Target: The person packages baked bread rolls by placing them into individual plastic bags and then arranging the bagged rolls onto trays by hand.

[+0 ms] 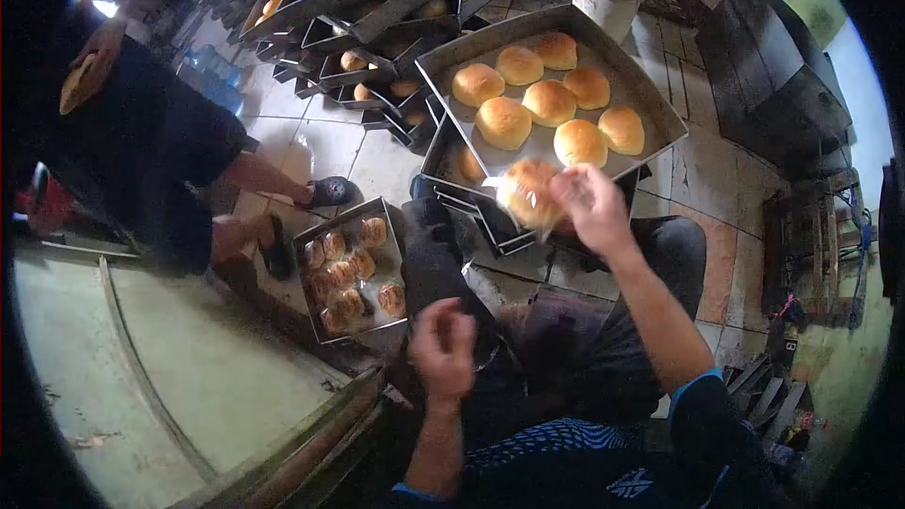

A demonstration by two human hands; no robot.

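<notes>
My right hand (596, 212) is at the near edge of a large metal tray (650, 155). Its fingers are closed on the side of a bun in a clear plastic bag (530, 196), which is blurred by motion. Several unwrapped golden buns (550, 103) lie on that tray. Lower down, my left hand (441, 351) hovers over my lap, slightly blurred. Its fingers are half curled, the thumb stands apart, and nothing shows between them. To its left, a smaller tray (353, 337) on the floor holds several wrapped brown-topped breads (341, 273).
Stacked metal trays (396, 14) with buns fill the back. Another tray (438, 170) lies beneath the large one. A person (132, 151) in dark clothes stands at left, one hand holding a brown object (83, 83). A dark metal box (773, 66) stands at right.
</notes>
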